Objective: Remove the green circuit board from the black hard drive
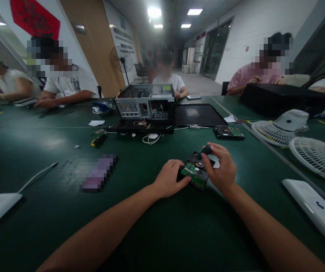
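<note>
A hard drive [197,174] with a green circuit board facing up lies on the green table in front of me. My left hand [170,177] grips its left edge, thumb across the near corner and fingers along the far side. My right hand [221,165] is closed around a short dark green handle [206,150], which looks like a screwdriver's. It is held over the far end of the drive; its tip is hidden. A second hard drive [229,132] lies farther back to the right.
An opened computer case [144,107] stands ahead, beside its black side panel [199,115]. A yellow-black screwdriver [98,139] and a phone [100,172] lie left. White fan parts [277,128] and a white casing [312,206] are right. Several people sit around the table.
</note>
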`<act>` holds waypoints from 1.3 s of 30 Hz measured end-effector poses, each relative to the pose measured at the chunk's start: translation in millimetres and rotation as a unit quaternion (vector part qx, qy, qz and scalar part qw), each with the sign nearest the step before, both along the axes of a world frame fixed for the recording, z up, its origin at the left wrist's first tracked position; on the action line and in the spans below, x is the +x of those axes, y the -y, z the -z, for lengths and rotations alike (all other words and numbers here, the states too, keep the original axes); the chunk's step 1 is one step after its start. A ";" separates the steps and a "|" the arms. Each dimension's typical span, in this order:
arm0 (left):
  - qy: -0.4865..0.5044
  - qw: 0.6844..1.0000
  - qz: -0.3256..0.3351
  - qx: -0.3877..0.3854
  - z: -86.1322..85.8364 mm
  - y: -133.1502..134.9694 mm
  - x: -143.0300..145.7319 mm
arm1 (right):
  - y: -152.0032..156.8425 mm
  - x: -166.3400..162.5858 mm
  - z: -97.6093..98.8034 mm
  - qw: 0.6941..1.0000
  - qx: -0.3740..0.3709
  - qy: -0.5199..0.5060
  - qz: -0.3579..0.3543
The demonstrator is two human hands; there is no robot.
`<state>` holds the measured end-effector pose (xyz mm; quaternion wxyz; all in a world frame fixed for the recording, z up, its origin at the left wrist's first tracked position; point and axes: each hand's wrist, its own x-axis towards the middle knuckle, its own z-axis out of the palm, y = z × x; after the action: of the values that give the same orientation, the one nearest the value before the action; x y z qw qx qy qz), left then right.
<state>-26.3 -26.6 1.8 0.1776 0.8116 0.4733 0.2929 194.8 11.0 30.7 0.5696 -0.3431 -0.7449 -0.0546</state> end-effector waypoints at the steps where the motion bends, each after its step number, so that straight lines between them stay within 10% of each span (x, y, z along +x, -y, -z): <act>1: -0.001 1.000 0.001 -0.003 -0.3 0.1 -0.2 | 0.0 0.7 -1.0 1.000 0.010 0.008 0.009; 20: -0.004 1.000 0.004 -0.002 -1.8 -0.5 0.2 | -0.1 3.4 8.5 0.996 -0.077 0.021 -0.035; 39: 0.010 1.000 0.010 -0.011 -0.8 -1.1 -1.4 | 0.9 -0.5 -0.7 0.999 0.009 0.039 0.026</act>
<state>-27.7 -25.5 2.7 0.1939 0.8115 0.4663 0.2940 194.2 10.1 31.4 0.5413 -0.3548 -0.7570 -0.0894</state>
